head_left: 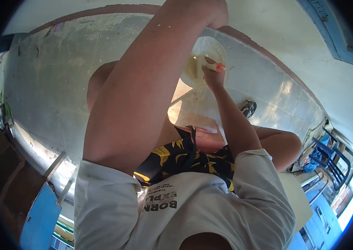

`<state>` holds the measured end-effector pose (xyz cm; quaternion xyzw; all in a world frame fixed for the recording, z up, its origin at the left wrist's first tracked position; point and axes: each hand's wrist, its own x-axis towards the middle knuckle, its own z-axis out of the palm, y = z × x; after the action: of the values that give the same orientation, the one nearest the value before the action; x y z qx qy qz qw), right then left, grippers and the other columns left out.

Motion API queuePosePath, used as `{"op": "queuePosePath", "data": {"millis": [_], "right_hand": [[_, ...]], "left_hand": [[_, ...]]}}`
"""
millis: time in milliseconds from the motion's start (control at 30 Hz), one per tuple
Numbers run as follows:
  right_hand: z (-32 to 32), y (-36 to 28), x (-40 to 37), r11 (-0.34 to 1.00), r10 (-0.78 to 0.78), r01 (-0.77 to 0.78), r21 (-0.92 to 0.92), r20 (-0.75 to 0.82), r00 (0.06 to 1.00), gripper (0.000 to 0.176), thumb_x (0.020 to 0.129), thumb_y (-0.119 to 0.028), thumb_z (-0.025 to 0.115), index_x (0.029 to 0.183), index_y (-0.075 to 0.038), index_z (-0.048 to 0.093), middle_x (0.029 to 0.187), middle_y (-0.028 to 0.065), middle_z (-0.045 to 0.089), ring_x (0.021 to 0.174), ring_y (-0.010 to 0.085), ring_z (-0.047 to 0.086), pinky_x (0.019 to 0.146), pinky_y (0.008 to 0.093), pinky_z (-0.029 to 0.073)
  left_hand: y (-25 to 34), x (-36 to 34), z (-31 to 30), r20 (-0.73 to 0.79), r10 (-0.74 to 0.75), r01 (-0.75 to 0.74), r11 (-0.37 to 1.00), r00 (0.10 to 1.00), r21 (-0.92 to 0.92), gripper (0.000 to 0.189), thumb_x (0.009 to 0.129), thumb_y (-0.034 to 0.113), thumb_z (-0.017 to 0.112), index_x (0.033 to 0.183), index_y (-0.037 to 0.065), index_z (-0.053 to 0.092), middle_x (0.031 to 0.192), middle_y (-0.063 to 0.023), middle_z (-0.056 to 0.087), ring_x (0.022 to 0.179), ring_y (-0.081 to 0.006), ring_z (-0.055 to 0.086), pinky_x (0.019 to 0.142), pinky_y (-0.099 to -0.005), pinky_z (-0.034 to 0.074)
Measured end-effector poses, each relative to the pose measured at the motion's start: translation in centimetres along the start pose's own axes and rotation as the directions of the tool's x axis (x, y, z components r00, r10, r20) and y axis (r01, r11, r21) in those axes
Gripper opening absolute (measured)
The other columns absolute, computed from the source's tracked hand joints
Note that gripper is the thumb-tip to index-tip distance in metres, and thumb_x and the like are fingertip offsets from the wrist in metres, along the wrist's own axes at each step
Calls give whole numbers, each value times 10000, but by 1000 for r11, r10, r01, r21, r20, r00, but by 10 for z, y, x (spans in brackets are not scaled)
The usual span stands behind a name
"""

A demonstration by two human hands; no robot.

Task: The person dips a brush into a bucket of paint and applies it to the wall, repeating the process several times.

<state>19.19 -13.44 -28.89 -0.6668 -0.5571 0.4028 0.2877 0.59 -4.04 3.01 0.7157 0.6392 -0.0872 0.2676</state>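
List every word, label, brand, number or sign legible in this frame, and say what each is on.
"BORN", large dark print on the front of the white T-shirt.
"EXPL", same print, next to "BORN"; the rest is lost in a fold.
"AND", small print on the same shirt; the other small lines are too blurred or creased to read reliably.
Blue frame at upper right: dark writing, too blurred to read.

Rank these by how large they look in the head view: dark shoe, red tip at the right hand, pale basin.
Largest to smallest:
1. Pale basin
2. Dark shoe
3. Red tip at the right hand
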Motion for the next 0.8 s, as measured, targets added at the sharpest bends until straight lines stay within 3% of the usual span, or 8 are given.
{"op": "queuePosePath", "data": {"millis": [33, 100, 233, 300, 367, 500, 600, 800], "right_hand": [[0, -4, -1, 1000, 1, -1, -4, 7, 1000, 361, 744, -137, 661, 1104, -104, 671, 820, 107, 680, 704, 189, 646, 698, 298, 497], [0, -10, -2, 997, -53, 52, -56, -9, 999, 357, 767, -63, 650, 1123, -83, 656, 667, 26, 607, 507, 101, 547, 505, 256, 449], [-2, -9, 0, 995, -67, 66, -74, -13, 998, 354, 762, -65, 652, 1115, -82, 661, 659, 26, 604, 502, 97, 544, 507, 255, 449], [-2, -5, 1, 995, 89, -87, -45, 45, 995, 358, 747, -137, 657, 1104, -108, 672, 856, 135, 681, 762, 223, 656, 738, 310, 496], [0, 1, 2, 998, 51, -50, -23, 26, 998, 358, 746, -130, 654, 1102, -105, 672, 895, 143, 680, 816, 235, 656, 771, 314, 493], [-2, -6, -1, 1000, 3, -3, -23, 4, 1000, 354, 739, -113, 650, 1092, -93, 672, 994, 160, 670, 954, 263, 639, 856, 325, 478], [-3, -8, -4, 999, -50, 50, -16, -17, 999, 349, 738, -112, 653, 1086, -91, 673, 994, 158, 671, 949, 272, 638, 855, 332, 478], [-2, -4, -5, 998, -66, 66, -22, -29, 997, 353, 734, -109, 660, 1086, -96, 671, 975, 159, 672, 927, 268, 644, 839, 331, 485]], "left_hand": [[-1, 1, 0, -8, 41, -41, 999, 999, -11, 313, 839, 275, 567, 985, 29, 693, 1049, -194, 652, 972, -319, 636, 854, -397, 484], [-4, -2, -5, -14, 78, -78, 997, 997, -24, 318, 836, 283, 565, 966, 24, 696, 1048, -210, 643, 968, -333, 632, 861, -395, 484], [-6, -4, -14, 30, 94, -93, 996, 995, -16, 321, 834, 289, 560, 961, 29, 698, 1040, -210, 645, 959, -330, 635, 852, -393, 487], [-2, -2, -13, 41, 98, -98, 995, 994, -2, 317, 836, 287, 557, 963, 33, 699, 1040, -208, 645, 961, -328, 635, 851, -394, 486], [3, 2, -10, -7, 40, -40, 999, 999, 16, 328, 839, 297, 559, 972, 30, 696, 1043, -206, 645, 968, -327, 632, 849, -399, 484], [-2, 4, -12, 25, 104, -104, 994, 994, -14, 346, 846, 317, 564, 989, 29, 690, 1051, -203, 644, 980, -325, 628, 854, -400, 483], [-2, 1, -12, -3, 118, -118, 993, 993, -29, 361, 846, 328, 570, 1003, 24, 684, 1064, -202, 642, 986, -325, 627, 859, -399, 481], [-5, 14, -3, -22, 6, -6, 1000, 1000, 16, 332, 837, 291, 571, 1011, 33, 687, 1077, -194, 645, 994, -321, 630, 852, -399, 483]]}}
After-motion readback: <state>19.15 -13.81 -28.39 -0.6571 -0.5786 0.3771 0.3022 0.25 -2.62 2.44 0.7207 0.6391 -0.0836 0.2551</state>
